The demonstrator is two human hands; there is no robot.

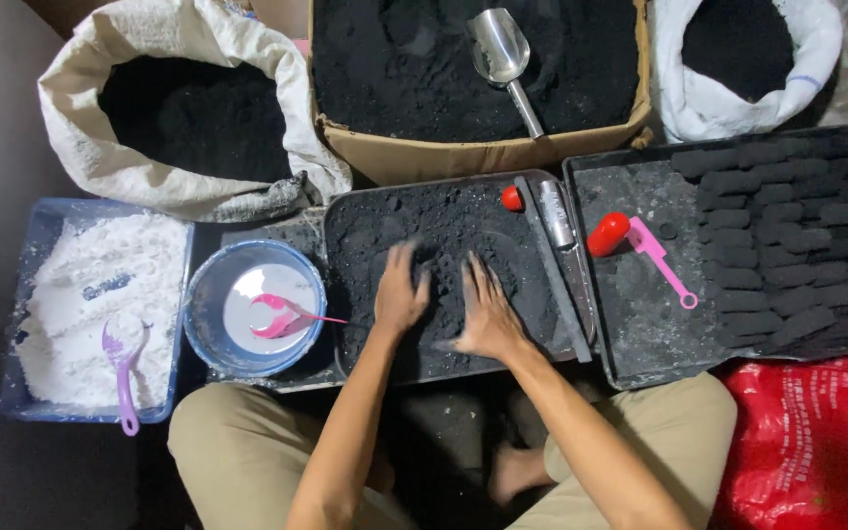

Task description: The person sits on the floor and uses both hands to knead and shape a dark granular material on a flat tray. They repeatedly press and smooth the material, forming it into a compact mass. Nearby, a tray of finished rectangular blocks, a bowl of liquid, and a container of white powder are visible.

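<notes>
Two bare hands press into a heap of black powder (444, 245) on a dark metal tray (345, 324) in front of the seated person. Fingers of the left hand (399, 294) are slightly spread and curled, their tips sunk in the loose, gritty powder; fingers of the right hand (488, 314) are spread wider and lie flatter on the heap. Neither hand grips anything solid.

Just left of the tray stands a round blue bowl (210, 294) with a smooth white inside and a pink spoon (287, 316) in it. Further left, a blue rectangular tub (22, 393) holds lumpy white powder (80, 294) and a purple scoop (122, 378). Behind the tray, a cardboard box (463, 155) of black powder has a shiny metal scoop (503, 59) lying in it, flanked by two open white sacks of the same dark stuff. On the right, a second black tray (640, 324) carries rows of dull black oblong blocks (787, 245), a red cylinder (608, 234) and a pink tool (662, 260).
</notes>
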